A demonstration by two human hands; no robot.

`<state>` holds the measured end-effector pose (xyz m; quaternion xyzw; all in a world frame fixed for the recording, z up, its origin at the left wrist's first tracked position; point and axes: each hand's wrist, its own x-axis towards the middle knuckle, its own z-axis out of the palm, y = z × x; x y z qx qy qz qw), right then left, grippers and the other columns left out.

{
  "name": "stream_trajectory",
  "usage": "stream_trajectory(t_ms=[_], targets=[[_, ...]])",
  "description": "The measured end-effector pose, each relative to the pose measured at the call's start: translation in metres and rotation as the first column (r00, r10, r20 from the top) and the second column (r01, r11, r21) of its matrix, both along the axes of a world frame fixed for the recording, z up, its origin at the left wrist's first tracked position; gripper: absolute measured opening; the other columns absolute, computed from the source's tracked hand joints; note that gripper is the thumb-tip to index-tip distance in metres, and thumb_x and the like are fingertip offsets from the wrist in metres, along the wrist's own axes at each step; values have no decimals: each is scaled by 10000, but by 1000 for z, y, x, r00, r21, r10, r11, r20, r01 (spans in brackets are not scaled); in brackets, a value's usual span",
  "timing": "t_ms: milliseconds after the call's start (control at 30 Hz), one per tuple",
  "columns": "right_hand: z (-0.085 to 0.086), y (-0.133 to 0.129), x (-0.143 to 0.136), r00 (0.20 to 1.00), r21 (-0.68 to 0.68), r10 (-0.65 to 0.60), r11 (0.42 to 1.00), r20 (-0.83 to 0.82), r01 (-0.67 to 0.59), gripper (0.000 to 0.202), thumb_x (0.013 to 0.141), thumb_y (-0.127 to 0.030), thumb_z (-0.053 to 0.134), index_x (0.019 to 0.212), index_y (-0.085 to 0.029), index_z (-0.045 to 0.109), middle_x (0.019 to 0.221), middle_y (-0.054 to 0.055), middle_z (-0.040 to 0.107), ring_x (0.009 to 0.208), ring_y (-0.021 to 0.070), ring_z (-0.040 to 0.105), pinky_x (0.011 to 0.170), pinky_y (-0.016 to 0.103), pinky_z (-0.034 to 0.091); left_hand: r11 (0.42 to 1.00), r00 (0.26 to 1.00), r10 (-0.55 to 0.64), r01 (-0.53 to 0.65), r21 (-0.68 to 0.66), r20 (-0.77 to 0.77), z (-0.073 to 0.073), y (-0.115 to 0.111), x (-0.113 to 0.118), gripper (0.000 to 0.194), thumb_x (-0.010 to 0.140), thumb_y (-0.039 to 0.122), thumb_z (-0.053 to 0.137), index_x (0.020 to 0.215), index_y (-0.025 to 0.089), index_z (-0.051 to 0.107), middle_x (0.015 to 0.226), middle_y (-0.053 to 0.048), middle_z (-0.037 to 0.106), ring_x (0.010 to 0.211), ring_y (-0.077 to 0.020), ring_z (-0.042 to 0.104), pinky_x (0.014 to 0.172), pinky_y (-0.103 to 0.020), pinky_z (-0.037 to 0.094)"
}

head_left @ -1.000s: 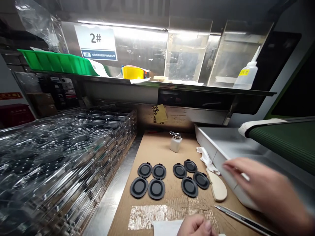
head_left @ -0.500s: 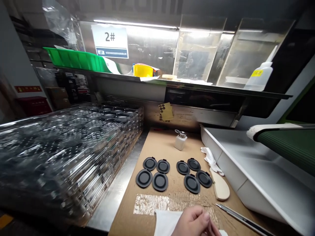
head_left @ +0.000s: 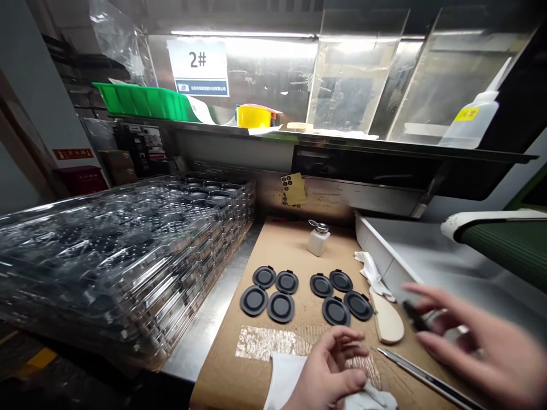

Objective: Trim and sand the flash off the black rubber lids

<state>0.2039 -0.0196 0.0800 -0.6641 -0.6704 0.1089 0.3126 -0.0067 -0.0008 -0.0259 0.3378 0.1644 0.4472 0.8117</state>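
My left hand (head_left: 331, 370) is over a white cloth (head_left: 285, 373) at the bottom, its fingers curled but apart, with nothing visible in them. At the right, my right hand (head_left: 474, 336) is blurred by motion beside the white tray; a small dark piece (head_left: 414, 316) is between its fingers. Two groups of black oval lids lie on the cardboard, one around a left lid (head_left: 281, 306), the other around a right lid (head_left: 336, 311). A cream rounded pad (head_left: 388, 319) and a silver cutter knife (head_left: 421, 376) lie between my hands.
Stacked clear plastic trays (head_left: 128, 250) fill the left. A white pump bottle (head_left: 318, 240) stands at the back of the cardboard (head_left: 277, 239). The white tray (head_left: 380, 245) and a green conveyor (head_left: 504, 239) are at right. A shelf (head_left: 342, 142) runs above.
My right hand has come into view at the right with the dark piece. My left hand's fingers have spread from a closed pose. The view has shifted slightly left.
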Motion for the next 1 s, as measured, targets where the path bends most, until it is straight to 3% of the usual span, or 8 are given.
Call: stream_trajectory(t_ms=[67, 133, 267, 333, 433, 567, 867, 1000], targets=[[-30, 0, -32, 979, -209, 96, 969, -181, -133, 585, 710, -572, 515, 1202, -268, 428, 832, 10, 574, 602, 114, 555, 546, 239, 473, 999, 998, 51, -51, -9, 39, -4, 1, 0, 715, 376, 250, 843, 1044, 266, 589, 1227, -74, 508, 1142, -210, 444, 907, -307, 350], [-57, -3, -62, 924, -240, 38, 961, -380, -138, 602, 737, -596, 446, 1223, -247, 379, 778, -12, 533, 521, 93, 524, 513, 233, 445, 999, 996, 46, -46, -1, 77, -6, 1, 1, 794, 328, 229, 852, 1077, 285, 592, 1263, -73, 492, 1202, -240, 391, 966, -325, 296], [-79, -8, -87, 840, -238, 17, 956, -542, -173, 641, 781, -592, 371, 1299, -228, 277, 770, -7, 564, 521, 104, 544, 476, 218, 423, 1000, 997, -2, 0, 29, 71, -2, 0, 2, 604, 393, 171, 829, 967, 243, 656, 1220, -97, 531, 1131, -274, 465, 913, -363, 353], [-78, -7, -75, 893, -202, 95, 958, -439, -201, 580, 807, -561, 351, 1286, -235, 334, 766, 2, 598, 606, 122, 585, 536, 215, 457, 999, 996, 40, -39, -11, 83, 1, -1, 2, 536, 456, 170, 806, 967, 224, 654, 1131, -102, 585, 1037, -236, 527, 870, -334, 377], [-77, 1, -40, 997, -139, 78, 987, 13, -75, 445, 813, -531, 371, 1170, -295, 492, 894, 14, 636, 755, 138, 621, 636, 227, 494, 985, 987, 88, -67, -160, 133, 1, 0, 1, 418, 598, 228, 731, 1004, 208, 632, 1040, -94, 620, 903, -174, 571, 830, -293, 377], [-89, 17, -5, 897, -4, -135, 989, 421, 151, 393, 804, -524, 373, 1060, -320, 589, 1197, 69, 526, 951, 229, 599, 704, 352, 511, 943, 968, 82, 2, -334, 239, 2, 2, 1, 308, 770, 354, 538, 1013, 179, 607, 971, -120, 632, 898, -203, 581, 833, -328, 369], [-111, 26, 8, 889, -7, -66, 997, 454, 78, 383, 734, -514, 494, 1035, -309, 613, 1246, 80, 486, 1025, 248, 561, 768, 367, 504, 901, 963, 134, -19, -433, 236, 16, 3, -1, 279, 840, 357, 400, 939, 163, 574, 1024, -144, 616, 872, -224, 582, 733, -342, 383], [-98, 7, 11, 944, 107, -61, 994, 324, 28, 465, 677, -542, 566, 1059, -276, 570, 1205, 64, 522, 707, 137, 635, 619, 251, 536, 909, 964, 124, -16, -417, 234, 18, 1, 0, 298, 849, 380, 385, 917, 154, 566, 955, -140, 631, 865, -221, 582, 743, -340, 379]])
